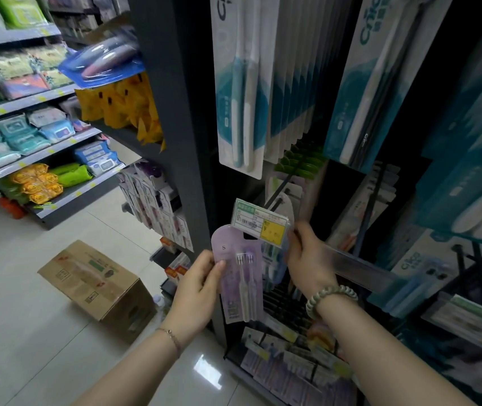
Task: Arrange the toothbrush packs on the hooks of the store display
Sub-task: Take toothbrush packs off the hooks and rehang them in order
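Note:
A purple toothbrush pack (238, 273) with two brushes is held upright in front of the display, and my left hand (197, 291) grips its left edge with the thumb on its front. Just above it a price tag holder (260, 222) with a yellow label sits at the tip of a black hook (278, 197). My right hand (307, 259) pinches the tag holder's right edge, in front of other purple and blue packs (275, 268) hanging on that hook. Teal and white toothbrush packs (241, 83) hang in rows above.
A cardboard box (99, 285) lies on the tiled floor at the left. Lower hooks carry more purple packs (286, 367). A dark upright post (175, 112) frames the display's left side. Shelves of wipes and tissue packs (28, 112) run along the far left.

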`<state>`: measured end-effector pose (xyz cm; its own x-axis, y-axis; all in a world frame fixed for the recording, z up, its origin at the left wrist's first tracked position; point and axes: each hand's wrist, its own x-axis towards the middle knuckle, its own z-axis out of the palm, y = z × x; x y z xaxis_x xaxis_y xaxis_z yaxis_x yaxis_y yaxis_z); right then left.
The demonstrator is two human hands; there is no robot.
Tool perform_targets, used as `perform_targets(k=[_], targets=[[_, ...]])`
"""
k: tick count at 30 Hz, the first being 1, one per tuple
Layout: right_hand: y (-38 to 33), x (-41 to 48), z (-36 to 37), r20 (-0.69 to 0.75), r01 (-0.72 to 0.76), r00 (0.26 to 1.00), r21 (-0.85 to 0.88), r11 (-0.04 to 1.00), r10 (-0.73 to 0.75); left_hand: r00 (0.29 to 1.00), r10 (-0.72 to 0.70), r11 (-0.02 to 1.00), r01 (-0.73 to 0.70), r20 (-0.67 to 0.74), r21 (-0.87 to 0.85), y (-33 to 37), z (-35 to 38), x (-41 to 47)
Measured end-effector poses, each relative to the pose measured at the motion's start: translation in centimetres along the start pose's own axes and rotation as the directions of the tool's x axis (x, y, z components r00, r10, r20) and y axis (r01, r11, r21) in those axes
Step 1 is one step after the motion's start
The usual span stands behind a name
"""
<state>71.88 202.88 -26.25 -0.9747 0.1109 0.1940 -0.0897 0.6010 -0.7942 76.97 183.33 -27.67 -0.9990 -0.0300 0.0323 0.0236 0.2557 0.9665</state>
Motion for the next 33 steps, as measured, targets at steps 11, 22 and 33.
perform_targets(k=[11, 22, 33], targets=[[-1.8, -3.9, -0.9, 0.099, 0.058, 0.993, 0.007, 0.998, -0.059, 0.999, -0.031, 0.999, 0.031, -0.008, 0.021, 0.4, -1.5, -2.0], [-2.5, -7.6, -1.0, 0.095, 0.034, 0.995, 0.005, 0.999, -0.034, 1.000, -0.011, 0.999, 0.011, -0.011, 0.043, 0.7, -3.4, -5.1], [0.5, -12.6, -6.1, -0.035, -0.050, 0.998, -0.052, 0.997, 0.048, 0.985, 0.007, 0.995, -0.024, 0.172, 0.098, 1.3, 0.1, -6.9]])
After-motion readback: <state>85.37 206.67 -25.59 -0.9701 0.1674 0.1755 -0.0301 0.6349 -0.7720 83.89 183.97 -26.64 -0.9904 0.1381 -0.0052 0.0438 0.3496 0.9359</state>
